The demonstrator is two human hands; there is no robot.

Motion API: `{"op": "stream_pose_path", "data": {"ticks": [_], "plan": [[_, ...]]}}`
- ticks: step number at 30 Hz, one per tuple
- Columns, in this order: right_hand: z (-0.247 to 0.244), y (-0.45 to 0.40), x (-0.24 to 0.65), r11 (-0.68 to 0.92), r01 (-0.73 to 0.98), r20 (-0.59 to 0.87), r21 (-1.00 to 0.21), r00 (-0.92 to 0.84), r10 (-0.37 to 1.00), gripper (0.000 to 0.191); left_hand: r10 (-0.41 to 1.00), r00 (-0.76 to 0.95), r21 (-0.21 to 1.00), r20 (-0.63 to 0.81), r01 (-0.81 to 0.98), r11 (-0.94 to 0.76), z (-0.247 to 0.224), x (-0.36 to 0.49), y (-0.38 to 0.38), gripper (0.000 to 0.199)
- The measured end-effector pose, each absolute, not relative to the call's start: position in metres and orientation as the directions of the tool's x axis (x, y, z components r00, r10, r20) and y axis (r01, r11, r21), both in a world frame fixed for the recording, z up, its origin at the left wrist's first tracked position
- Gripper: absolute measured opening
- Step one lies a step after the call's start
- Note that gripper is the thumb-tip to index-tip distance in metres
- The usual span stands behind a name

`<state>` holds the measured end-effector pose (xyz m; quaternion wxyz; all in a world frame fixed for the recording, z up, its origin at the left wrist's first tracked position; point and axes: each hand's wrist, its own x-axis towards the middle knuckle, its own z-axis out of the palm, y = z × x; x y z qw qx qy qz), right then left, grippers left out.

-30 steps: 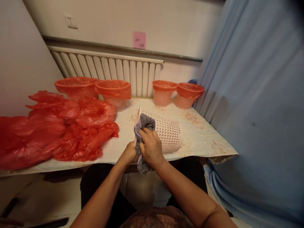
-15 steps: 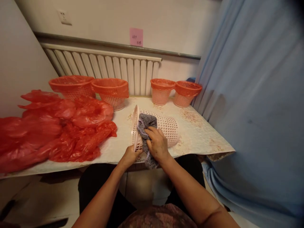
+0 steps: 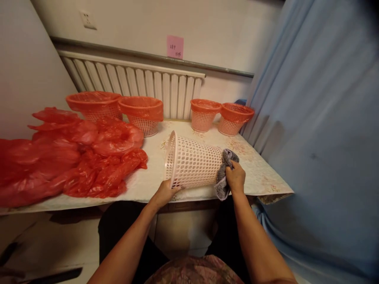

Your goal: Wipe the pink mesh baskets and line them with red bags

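A pale pink perforated plastic wastebasket [image 3: 197, 161] lies on its side on the cloth-covered table, its mouth facing left. My left hand [image 3: 163, 194] grips its rim at the near lower edge, some fingers hidden by the basket. At the basket's base end, my right hand [image 3: 236, 176] is closed on a grey cleaning cloth [image 3: 222, 182] with a light purple edge. The cloth is bunched and lies against the base.
Crumpled red plastic bags [image 3: 89, 154] cover the table's left side. Along the back stand several wastebaskets with red liners, such as one basket [image 3: 205, 118] by the radiator [image 3: 133, 81]. A blue curtain [image 3: 310, 138] hangs on the right.
My right hand has moved the cloth rightward, from near the basket's rim to its base end. My left hand stays at the rim. The view has shifted slightly.
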<state>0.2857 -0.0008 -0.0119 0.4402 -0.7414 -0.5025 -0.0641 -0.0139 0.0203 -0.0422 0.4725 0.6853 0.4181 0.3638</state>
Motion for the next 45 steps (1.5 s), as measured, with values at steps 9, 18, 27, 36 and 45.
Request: {"op": "stream_pose_path", "data": {"ticks": [9,18,27,36,45], "plan": [[0.049,-0.001,0.174,0.309,0.819,0.67,-0.484,0.119,0.733,0.042,0.915,0.397,0.969,0.066,0.195,-0.154,-0.023,-0.01,0.011,0.038],[0.04,-0.024,0.118,0.44,0.82,0.709,-0.367,-0.06,0.703,0.052,0.949,0.308,0.965,0.064,0.223,-0.137,-0.02,-0.009,0.008,0.029],[0.032,-0.023,0.13,0.403,0.831,0.705,-0.385,-0.017,0.709,0.049,0.956,0.291,0.979,0.026,0.188,-0.083,-0.023,-0.009,0.01,0.024],[0.027,-0.03,0.127,0.388,0.824,0.694,-0.414,0.01,0.72,0.047,0.95,0.312,0.966,-0.004,0.248,-0.078,-0.041,-0.013,0.004,0.026],[0.016,-0.026,0.146,0.411,0.798,0.717,-0.441,0.038,0.697,0.045,0.943,0.33,0.935,0.051,0.317,-0.161,-0.052,-0.017,0.007,0.041]]}}
